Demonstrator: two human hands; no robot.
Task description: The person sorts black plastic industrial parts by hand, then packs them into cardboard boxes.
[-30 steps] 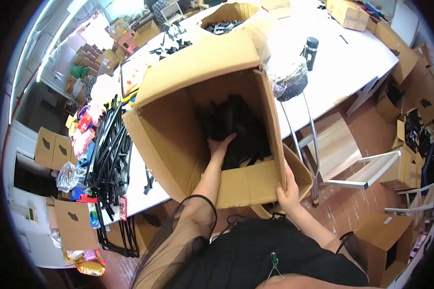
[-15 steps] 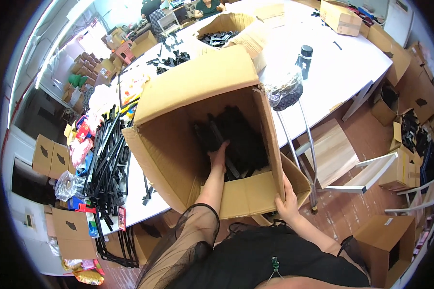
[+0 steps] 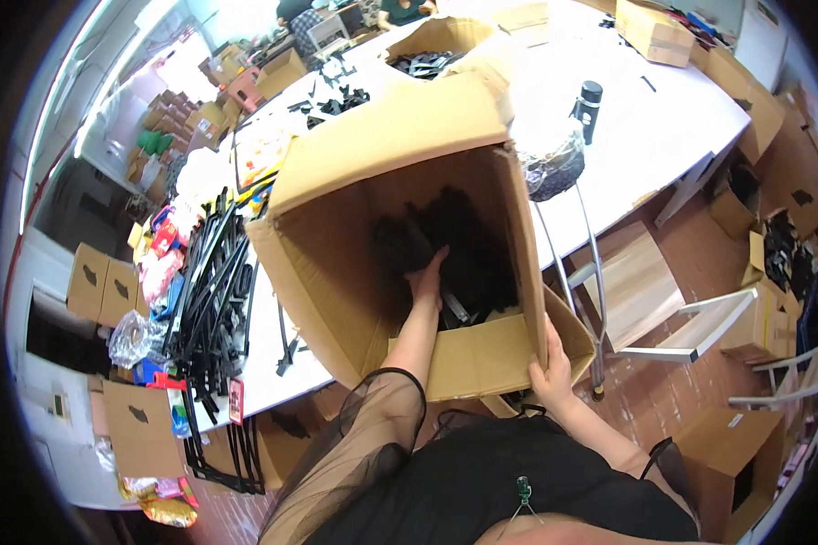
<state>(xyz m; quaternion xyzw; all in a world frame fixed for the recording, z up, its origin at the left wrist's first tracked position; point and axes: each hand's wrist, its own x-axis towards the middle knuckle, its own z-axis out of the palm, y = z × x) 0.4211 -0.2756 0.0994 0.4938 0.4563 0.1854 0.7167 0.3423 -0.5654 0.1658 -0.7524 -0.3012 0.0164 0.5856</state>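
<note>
A large open cardboard box (image 3: 327,300) is tipped with its mouth toward me, leaning at the table's edge. Dark inside it lies a heap of black pieces (image 3: 473,245), too shadowed to tell their kind. My left hand (image 3: 427,275) reaches deep into the box, against these pieces. Its thumb stands out, while the other fingers are mostly lost in the dark, so its grip is unclear. At the lower right of the mouth, my right hand (image 3: 552,368) grips the box's side edge, fingers on the outer face.
Long black strips (image 3: 209,309) are piled on the white table (image 3: 627,163) at left. Beyond stand another open carton (image 3: 436,36) of black parts and a dark flask (image 3: 588,109). To the right are a wood-seated chair (image 3: 636,282) and several cartons. Two people are at the far end.
My left hand has pushed a little farther into the box, and the black pieces by it have shifted. The right hand keeps its hold on the edge. The whole view has swung slightly.
</note>
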